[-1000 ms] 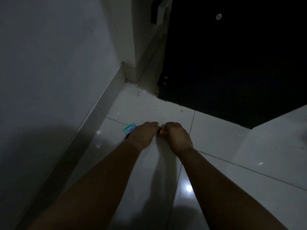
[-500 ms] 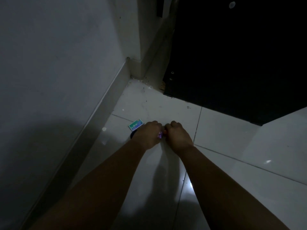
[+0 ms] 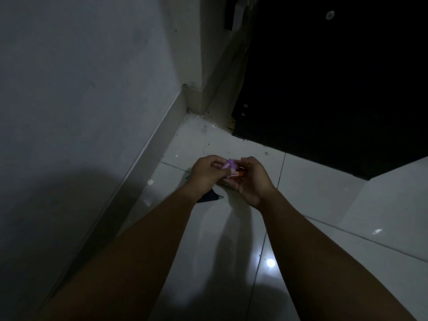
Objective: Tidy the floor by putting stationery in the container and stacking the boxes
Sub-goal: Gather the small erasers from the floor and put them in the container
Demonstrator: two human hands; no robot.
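While grey wall (image 3: 81,100) fills left of frame, dark object (image 3: 209,197) lies on white tile floor (image 3: 324,200) under left wrist, kind unclear. Left hand (image 3: 205,173), centre frame, fingers curled, pinches purple stationery piece (image 3: 230,165). Just right, right hand (image 3: 251,179) curls round orange-tipped marker (image 3: 238,174). Hands nearly touching. Black door (image 3: 335,77) fills upper right.
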